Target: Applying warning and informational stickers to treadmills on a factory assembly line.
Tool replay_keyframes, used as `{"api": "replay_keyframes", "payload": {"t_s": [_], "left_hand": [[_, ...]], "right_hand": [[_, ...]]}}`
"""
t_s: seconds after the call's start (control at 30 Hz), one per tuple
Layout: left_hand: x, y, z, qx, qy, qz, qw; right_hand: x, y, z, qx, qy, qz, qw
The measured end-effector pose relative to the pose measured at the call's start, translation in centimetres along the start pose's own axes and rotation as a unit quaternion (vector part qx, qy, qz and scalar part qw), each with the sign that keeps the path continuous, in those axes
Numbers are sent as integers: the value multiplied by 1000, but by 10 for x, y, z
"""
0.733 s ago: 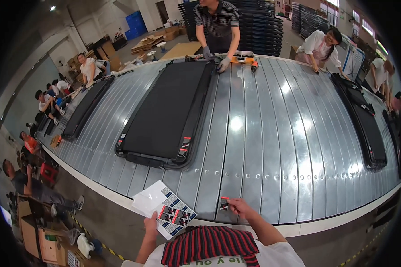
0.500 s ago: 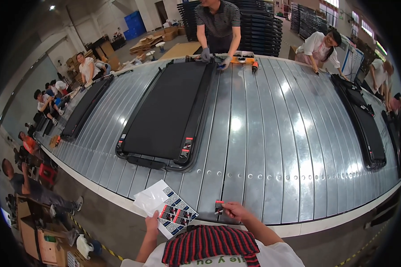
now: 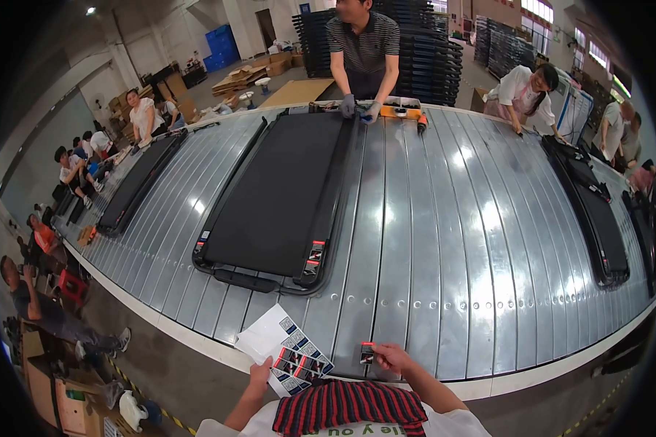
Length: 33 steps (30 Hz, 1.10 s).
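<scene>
My left hand [image 3: 260, 375] grips a sheet of stickers [image 3: 291, 349] by its edge, fingers closed on it near the table's front rim. White backing shows at the sheet's upper left, with dark, red and blue-printed labels on the rest. Between thumb and finger of my right hand [image 3: 391, 357] is a single small black-and-red sticker [image 3: 367, 353], held over the metal slats. Beyond both hands lies a black treadmill deck [image 3: 273, 193] with a dark frame. Similar black-and-red labels [image 3: 315, 256] are on its near right corner.
The slatted metal conveyor table [image 3: 430, 255] curves across the view. Across it, a gloved co-worker [image 3: 362, 58] handles the deck's far end, beside an orange tray [image 3: 402, 111] and a power tool [image 3: 422, 124]. Other decks lie left [image 3: 142, 182] and right [image 3: 590, 211], with people nearby.
The treadmill deck and table sit slightly lower in view. Both my hands appear a little lower and further right, still holding the sheet and the single sticker.
</scene>
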<state>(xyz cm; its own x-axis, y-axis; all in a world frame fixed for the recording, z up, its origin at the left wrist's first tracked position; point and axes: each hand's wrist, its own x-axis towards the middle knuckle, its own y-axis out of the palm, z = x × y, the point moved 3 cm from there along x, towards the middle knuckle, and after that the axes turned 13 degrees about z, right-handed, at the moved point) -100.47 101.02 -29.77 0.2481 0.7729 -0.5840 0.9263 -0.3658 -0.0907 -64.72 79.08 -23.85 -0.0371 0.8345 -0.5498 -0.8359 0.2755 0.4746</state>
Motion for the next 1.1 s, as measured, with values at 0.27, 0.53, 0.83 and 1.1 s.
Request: {"api": "replay_keyframes", "payload": {"t_s": [0.27, 0.53, 0.83, 1.1], "left_hand": [[3, -17, -9, 14, -24, -14, 1000], [7, -23, -13, -2, 11, -10, 1000], [5, -30, -20, 29, -2, -18, 999], [15, -36, -19, 16, 28, -5, 999]], "right_hand": [[0, 1, -1, -11, 32, -3, 999], [9, 22, 3, 53, -10, 11, 998], [39, 34, -13, 58, -5, 29, 998], [43, 31, -14, 31, 4, 22, 999]]}}
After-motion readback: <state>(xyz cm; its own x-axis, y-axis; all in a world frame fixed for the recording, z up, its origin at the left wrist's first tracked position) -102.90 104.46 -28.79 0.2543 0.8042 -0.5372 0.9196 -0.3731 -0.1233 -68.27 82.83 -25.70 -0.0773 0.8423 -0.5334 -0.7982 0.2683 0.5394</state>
